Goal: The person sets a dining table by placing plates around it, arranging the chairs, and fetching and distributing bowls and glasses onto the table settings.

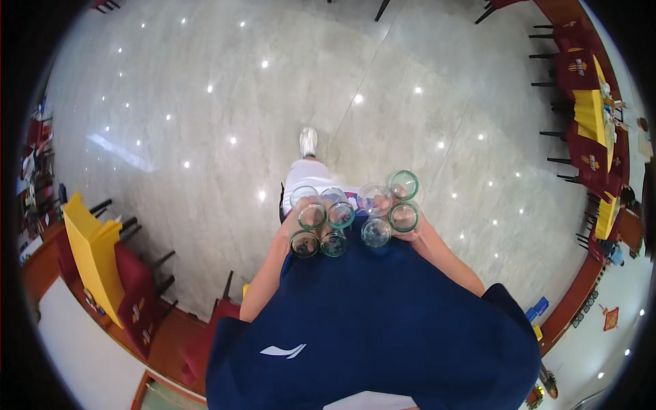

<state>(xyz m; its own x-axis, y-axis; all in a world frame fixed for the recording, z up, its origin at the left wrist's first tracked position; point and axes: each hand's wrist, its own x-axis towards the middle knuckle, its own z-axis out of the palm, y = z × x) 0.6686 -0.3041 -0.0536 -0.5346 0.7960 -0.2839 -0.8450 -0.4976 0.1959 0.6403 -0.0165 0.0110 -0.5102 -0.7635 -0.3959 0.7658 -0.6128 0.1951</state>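
Note:
Two clusters of clear drinking glasses are held upright in front of my navy shirt at waist height. My left hand [290, 225] is closed around the left cluster of drinking glasses [311, 214], several pressed side by side. My right hand [411, 235] grips the right cluster of drinking glasses [403, 217], also several; the rims look greenish. Fingers show only in part, blurred through the glass. A narrow gap separates the two clusters. From above, I cannot make out anything inside the glasses.
A shiny grey tiled floor [225, 123] spreads ahead, with my white shoe [308, 142] forward on it. Yellow-covered tables [92, 253] with dark red chairs [140, 314] stand at left. More yellow-covered tables [591, 119] and red-covered chairs [574, 68] line the right side.

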